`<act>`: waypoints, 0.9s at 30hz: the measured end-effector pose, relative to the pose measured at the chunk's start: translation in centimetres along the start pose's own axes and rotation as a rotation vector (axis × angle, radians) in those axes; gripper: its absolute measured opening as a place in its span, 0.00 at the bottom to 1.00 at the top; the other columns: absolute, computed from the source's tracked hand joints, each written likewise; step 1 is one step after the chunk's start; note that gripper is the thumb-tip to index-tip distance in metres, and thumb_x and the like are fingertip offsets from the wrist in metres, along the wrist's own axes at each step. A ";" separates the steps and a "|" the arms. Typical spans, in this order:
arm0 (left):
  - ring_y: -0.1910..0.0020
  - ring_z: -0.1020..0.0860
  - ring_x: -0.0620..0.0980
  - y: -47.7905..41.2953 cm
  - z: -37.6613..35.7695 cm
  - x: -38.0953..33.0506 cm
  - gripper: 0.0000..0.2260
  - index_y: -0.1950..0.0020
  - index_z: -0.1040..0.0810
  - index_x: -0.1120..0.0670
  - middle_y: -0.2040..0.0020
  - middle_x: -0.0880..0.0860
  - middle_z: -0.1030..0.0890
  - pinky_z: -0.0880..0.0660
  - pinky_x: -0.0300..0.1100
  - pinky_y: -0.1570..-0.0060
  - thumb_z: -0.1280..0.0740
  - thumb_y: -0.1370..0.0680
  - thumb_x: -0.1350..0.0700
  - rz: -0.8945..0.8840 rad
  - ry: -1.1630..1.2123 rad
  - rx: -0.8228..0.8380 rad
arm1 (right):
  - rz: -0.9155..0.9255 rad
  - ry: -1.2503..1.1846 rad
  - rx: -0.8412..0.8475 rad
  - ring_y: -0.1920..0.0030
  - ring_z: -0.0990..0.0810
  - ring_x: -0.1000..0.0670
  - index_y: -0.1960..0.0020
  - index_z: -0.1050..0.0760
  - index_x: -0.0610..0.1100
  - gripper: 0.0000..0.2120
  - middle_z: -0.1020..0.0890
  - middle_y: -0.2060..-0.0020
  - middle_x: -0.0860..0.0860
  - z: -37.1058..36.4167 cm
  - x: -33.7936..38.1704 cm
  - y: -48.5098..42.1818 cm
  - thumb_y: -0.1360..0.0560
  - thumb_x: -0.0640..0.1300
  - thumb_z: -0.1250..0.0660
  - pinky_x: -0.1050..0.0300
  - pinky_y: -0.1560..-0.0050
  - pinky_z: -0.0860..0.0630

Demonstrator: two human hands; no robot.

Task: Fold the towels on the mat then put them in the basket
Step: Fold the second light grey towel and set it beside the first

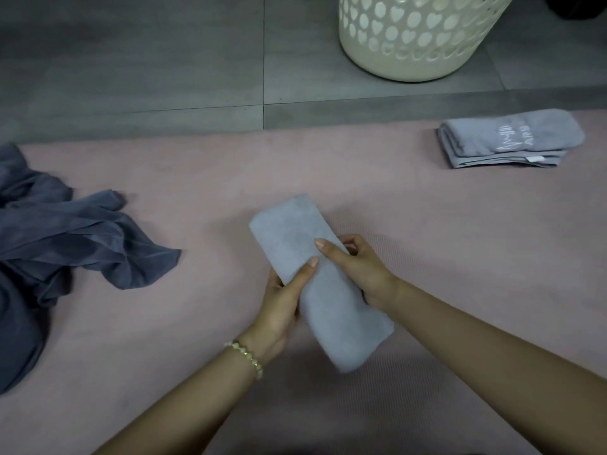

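A light grey towel, folded into a narrow strip, lies slanted over the middle of the pink mat. My left hand grips its left edge, thumb on top. My right hand grips the right edge, thumb on top and fingers curled under. A second light grey towel, folded and with white lettering, rests at the mat's far right. A heap of dark blue unfolded towels covers the mat's left side. The cream basket with heart-shaped holes stands on the floor beyond the mat.
Grey floor tiles lie beyond the mat's far edge. A dark object sits at the top right corner, past the basket.
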State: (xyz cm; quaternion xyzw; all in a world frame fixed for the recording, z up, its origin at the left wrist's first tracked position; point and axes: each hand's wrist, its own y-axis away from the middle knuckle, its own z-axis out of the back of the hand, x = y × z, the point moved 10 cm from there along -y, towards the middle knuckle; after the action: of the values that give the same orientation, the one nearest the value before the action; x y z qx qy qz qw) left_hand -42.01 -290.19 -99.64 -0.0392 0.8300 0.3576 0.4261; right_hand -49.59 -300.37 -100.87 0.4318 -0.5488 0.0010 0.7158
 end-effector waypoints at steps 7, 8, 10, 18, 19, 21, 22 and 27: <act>0.47 0.19 0.46 -2.8 -5.2 -4.6 0.23 0.36 0.37 0.52 0.42 0.50 0.21 0.21 0.42 0.48 0.30 0.26 0.52 -0.084 -0.413 0.081 | -0.150 -0.271 0.332 0.44 0.18 0.48 0.36 0.26 0.48 0.23 0.17 0.44 0.48 2.0 1.3 2.5 0.24 0.60 0.41 0.50 0.42 0.22; 0.49 0.20 0.43 -3.3 -6.2 -5.5 0.24 0.36 0.37 0.51 0.44 0.48 0.22 0.21 0.38 0.51 0.30 0.26 0.50 -0.127 -0.527 0.070 | -0.142 -0.282 0.322 0.43 0.19 0.49 0.36 0.27 0.48 0.23 0.17 0.44 0.48 3.0 1.3 2.6 0.24 0.60 0.41 0.50 0.41 0.23; 0.54 0.21 0.40 -4.6 -8.5 -7.0 0.22 0.39 0.34 0.51 0.49 0.45 0.22 0.22 0.32 0.59 0.29 0.27 0.48 -0.237 -0.717 0.068 | -0.115 -0.287 0.278 0.42 0.19 0.51 0.35 0.28 0.50 0.24 0.18 0.43 0.50 5.1 1.3 2.5 0.25 0.61 0.40 0.49 0.39 0.24; 0.47 0.22 0.46 -12.3 -17.9 -3.5 0.15 0.38 0.26 0.49 0.45 0.47 0.21 0.29 0.32 0.50 0.42 0.20 0.44 -0.329 -0.950 0.242 | 0.015 -0.333 0.015 0.43 0.19 0.48 0.36 0.26 0.43 0.21 0.17 0.44 0.49 16.0 0.8 2.0 0.28 0.49 0.33 0.48 0.39 0.24; 0.41 0.24 0.48 -13.4 -18.5 -3.1 0.19 0.36 0.26 0.51 0.41 0.48 0.22 0.31 0.34 0.44 0.45 0.20 0.43 -0.392 -1.020 0.236 | 0.021 -0.366 -0.045 0.43 0.19 0.48 0.36 0.26 0.42 0.21 0.17 0.44 0.48 17.6 0.3 2.0 0.27 0.48 0.33 0.48 0.39 0.24; 0.33 0.29 0.52 -15.3 -18.3 -2.6 0.27 0.32 0.28 0.53 0.34 0.52 0.25 0.37 0.41 0.33 0.50 0.23 0.39 -0.513 -1.217 0.145 | 0.029 -0.409 -0.129 0.44 0.18 0.48 0.37 0.26 0.41 0.19 0.17 0.45 0.48 20.6 -0.5 2.0 0.26 0.47 0.33 0.49 0.40 0.24; 0.30 0.33 0.53 -16.1 -17.9 -2.0 0.31 0.30 0.30 0.53 0.30 0.53 0.29 0.41 0.45 0.30 0.53 0.25 0.37 -0.540 -1.327 0.106 | 0.030 -0.425 -0.159 0.44 0.18 0.48 0.37 0.26 0.42 0.19 0.17 0.45 0.48 21.9 -0.8 2.0 0.26 0.47 0.33 0.50 0.41 0.24; 0.23 0.52 0.54 -17.1 -16.9 1.8 0.35 0.24 0.44 0.45 0.22 0.49 0.46 0.61 0.57 0.28 0.60 0.28 0.34 -0.645 -1.790 0.039 | 0.084 -0.542 -0.282 0.46 0.18 0.49 0.37 0.26 0.43 0.17 0.17 0.46 0.48 27.5 -0.5 1.2 0.25 0.45 0.33 0.55 0.48 0.20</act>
State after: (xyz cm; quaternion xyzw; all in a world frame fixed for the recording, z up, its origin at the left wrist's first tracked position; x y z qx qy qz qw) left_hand -48.35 -313.02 -104.08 0.0293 0.1508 0.1061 0.9824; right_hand -71.91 -316.41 -99.84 0.2898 -0.7318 -0.1610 0.5955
